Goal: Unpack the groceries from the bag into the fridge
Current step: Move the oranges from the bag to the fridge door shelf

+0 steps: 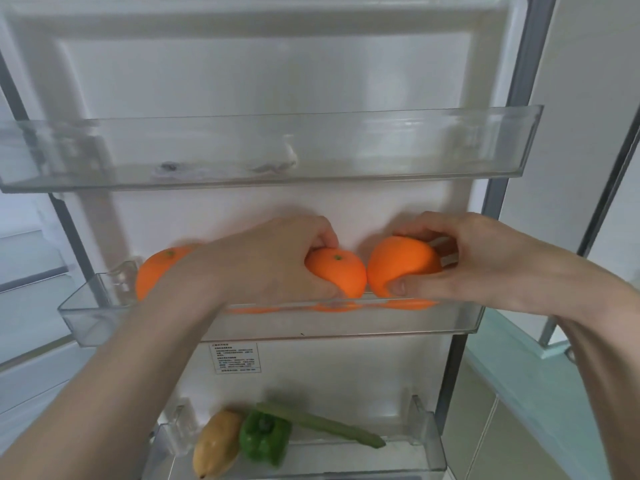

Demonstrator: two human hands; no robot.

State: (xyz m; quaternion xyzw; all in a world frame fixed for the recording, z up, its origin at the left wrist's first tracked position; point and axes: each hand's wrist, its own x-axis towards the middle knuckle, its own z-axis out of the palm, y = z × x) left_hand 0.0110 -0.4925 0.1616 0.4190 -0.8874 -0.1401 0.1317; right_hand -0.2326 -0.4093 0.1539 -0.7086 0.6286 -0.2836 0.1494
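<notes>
Three oranges sit at the middle door shelf of the open fridge door, and going left to right: the far-left orange rests free at the shelf's 9 o'clock end, partly hidden behind the forearm; the left hand is wrapped over the middle orange, fingers curled on top and thumb beneath; the right hand clasps the right orange, thumb on its front and fingers behind. The two held fruits are nearly touching, just above the clear front rail.

To do this well, I would lower each fruit until it bears on the shelf floor before letting go — round things roll, so seat them against each other or the back wall.

The oranges look smooth, evenly bright and slightly glossy, with small green stem marks; possibly artificial.

Toward 6 o'clock, the bottom door shelf holds a yellowish mango, a green bell pepper and a long green stalk. The top door shelf at 12 o'clock holds no groceries.
</notes>
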